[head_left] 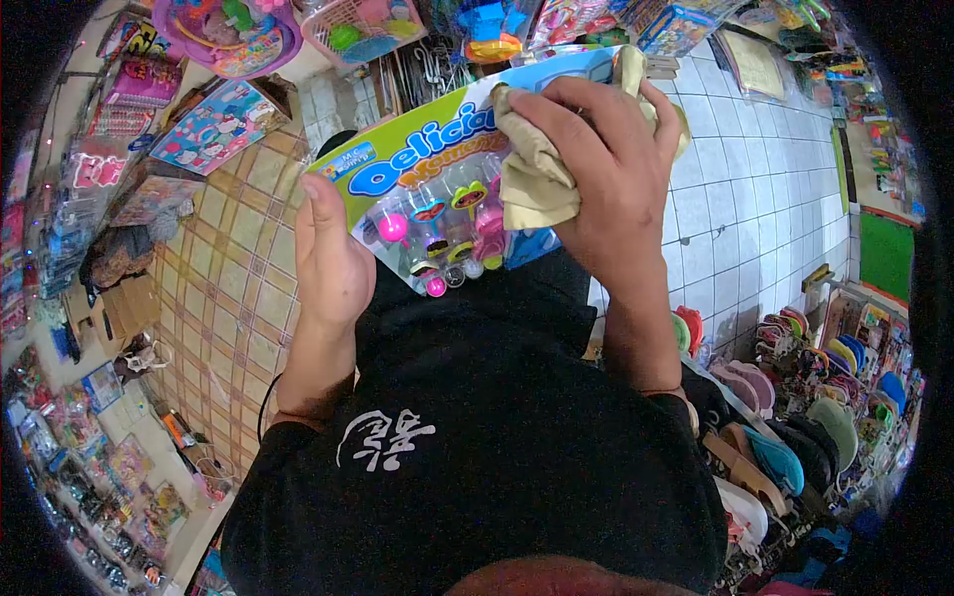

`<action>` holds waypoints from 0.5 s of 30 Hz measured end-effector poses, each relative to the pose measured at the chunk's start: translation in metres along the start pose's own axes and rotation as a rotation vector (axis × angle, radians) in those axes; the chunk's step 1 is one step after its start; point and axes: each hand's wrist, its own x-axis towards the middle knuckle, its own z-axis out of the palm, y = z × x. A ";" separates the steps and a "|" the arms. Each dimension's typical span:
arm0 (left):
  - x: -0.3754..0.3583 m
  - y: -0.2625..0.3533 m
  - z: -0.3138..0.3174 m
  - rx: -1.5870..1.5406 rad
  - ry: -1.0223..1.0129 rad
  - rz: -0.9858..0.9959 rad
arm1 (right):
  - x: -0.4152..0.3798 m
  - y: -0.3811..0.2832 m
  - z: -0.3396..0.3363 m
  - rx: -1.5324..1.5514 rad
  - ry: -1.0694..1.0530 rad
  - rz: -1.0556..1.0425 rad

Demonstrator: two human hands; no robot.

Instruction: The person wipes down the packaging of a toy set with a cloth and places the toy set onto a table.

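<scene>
My left hand (pixel 331 260) grips the left edge of a boxed toy set (pixel 437 189), a green and blue pack with a clear window showing pink and coloured plastic pieces. My right hand (pixel 606 169) presses a crumpled beige cloth (pixel 532 164) against the pack's front, near its upper right. The pack is held up in front of my chest, tilted. Part of its right side is hidden behind the cloth and hand.
Toy packs hang at the top (pixel 229 35) and along the left wall (pixel 204 124). Rows of sandals (pixel 795 397) fill racks at the right. White floor tiles (pixel 755 189) lie beyond; yellowish tiles (pixel 238 268) to the left.
</scene>
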 end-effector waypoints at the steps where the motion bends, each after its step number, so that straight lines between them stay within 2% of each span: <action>1: -0.001 0.002 0.003 0.015 -0.024 0.020 | 0.001 -0.002 -0.004 -0.009 -0.012 -0.001; 4: -0.006 0.007 0.011 0.067 -0.036 0.039 | 0.005 -0.006 -0.019 -0.012 -0.109 0.038; 10: -0.017 0.012 0.016 0.128 -0.128 0.066 | 0.007 -0.018 -0.044 0.098 -0.134 0.193; 12: -0.016 0.016 0.017 0.133 -0.197 0.075 | 0.004 -0.016 -0.049 0.119 -0.193 0.305; 15: -0.017 0.021 0.020 0.159 -0.253 0.084 | 0.010 -0.019 -0.061 0.088 -0.254 0.245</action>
